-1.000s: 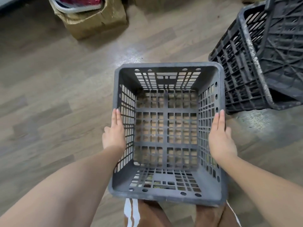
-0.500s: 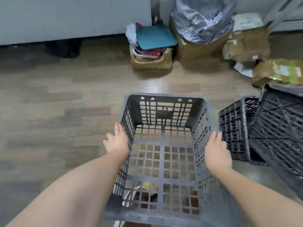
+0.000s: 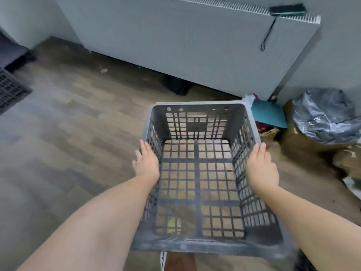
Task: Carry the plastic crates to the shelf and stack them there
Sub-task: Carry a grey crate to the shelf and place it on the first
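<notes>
I hold an empty grey plastic crate (image 3: 197, 118) in front of me, above the wooden floor, its open top facing up. My left hand (image 3: 146, 163) presses flat against its left wall and my right hand (image 3: 260, 167) against its right wall, fingers pointing forward. The floor shows through the crate's grid bottom. Another dark crate (image 3: 10, 89) shows partly at the far left edge. No shelf is in view.
A large white cabinet (image 3: 185, 42) stands ahead with a green brush (image 3: 286, 9) on top. At the right are a cardboard box with a crumpled plastic bag (image 3: 326, 118) and a box with a teal folder (image 3: 268, 114). Wooden floor (image 3: 68, 143) stretches to the left.
My view has swung left and up with the crate: the black crates at the right have left the frame, the white cabinet has come closer, and a crate edge appears at the far left.
</notes>
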